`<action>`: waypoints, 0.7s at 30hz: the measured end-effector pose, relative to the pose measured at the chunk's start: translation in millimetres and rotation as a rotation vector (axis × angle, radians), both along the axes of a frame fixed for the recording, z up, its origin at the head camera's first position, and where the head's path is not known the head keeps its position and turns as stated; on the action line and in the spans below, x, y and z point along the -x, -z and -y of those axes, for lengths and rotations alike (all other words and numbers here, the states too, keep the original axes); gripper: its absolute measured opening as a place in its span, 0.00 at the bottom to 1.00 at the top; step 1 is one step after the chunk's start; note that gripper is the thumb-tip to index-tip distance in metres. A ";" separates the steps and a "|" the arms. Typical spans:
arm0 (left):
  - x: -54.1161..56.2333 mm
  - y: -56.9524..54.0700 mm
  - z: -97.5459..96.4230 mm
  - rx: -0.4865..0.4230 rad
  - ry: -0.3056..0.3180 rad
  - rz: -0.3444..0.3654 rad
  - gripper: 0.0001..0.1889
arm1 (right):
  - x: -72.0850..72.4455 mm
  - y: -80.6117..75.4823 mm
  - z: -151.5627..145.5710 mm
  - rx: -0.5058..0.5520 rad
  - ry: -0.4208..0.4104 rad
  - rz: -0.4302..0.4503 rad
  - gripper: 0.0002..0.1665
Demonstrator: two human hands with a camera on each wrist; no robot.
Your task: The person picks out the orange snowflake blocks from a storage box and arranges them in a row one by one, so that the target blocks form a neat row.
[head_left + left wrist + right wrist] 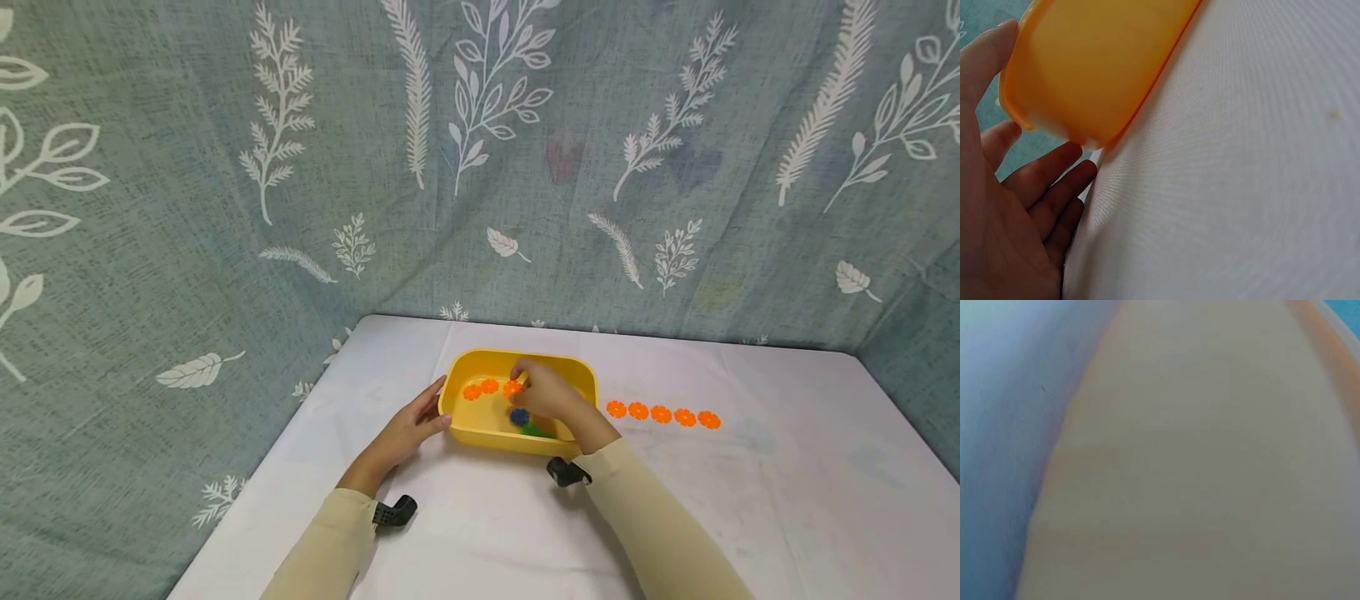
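Note:
A yellow plastic tub stands on the white table. My left hand is at its left end, thumb at the front corner and fingertips against the outer wall. In the left wrist view the fingers of that hand are spread and loosely bent beside the tub. My right hand reaches inside, fingers curled, pinching an orange flower-shaped disc. Two more orange discs lie left of it. A dark blue disc and green pieces are below the hand, partly hidden.
Several orange discs lie in a row on the table right of the tub. A patterned grey-green curtain hangs behind the table. Mostly a beige sleeve fills the right wrist view, hiding the right hand there.

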State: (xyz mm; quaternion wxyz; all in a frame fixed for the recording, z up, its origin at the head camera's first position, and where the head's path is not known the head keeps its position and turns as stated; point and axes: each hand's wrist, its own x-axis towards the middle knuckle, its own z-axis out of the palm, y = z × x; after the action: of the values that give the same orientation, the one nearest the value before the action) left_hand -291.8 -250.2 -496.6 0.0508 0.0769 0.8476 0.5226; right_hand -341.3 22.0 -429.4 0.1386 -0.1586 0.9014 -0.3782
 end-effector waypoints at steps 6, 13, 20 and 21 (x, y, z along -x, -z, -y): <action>0.4 -0.6 0.9 -0.006 0.017 -0.010 0.39 | -8.8 -6.4 -8.8 0.005 0.040 -0.013 0.17; 2.0 -0.5 0.5 0.020 0.015 -0.013 0.40 | -17.6 -10.5 -21.9 0.008 0.068 -0.021 0.18; 0.9 -1.1 -0.6 0.036 -0.007 0.001 0.40 | -24.0 -14.5 -37.0 0.026 0.098 -0.048 0.19; 0.6 -1.4 -0.9 0.035 -0.008 0.003 0.40 | -24.6 -14.9 -39.1 0.033 0.102 -0.052 0.19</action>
State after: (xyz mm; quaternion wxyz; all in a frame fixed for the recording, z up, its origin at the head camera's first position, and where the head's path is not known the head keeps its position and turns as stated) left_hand -292.4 -249.3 -495.2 0.0512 0.0717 0.8567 0.5082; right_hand -316.7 61.1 -414.5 0.0932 -0.1245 0.9052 -0.3955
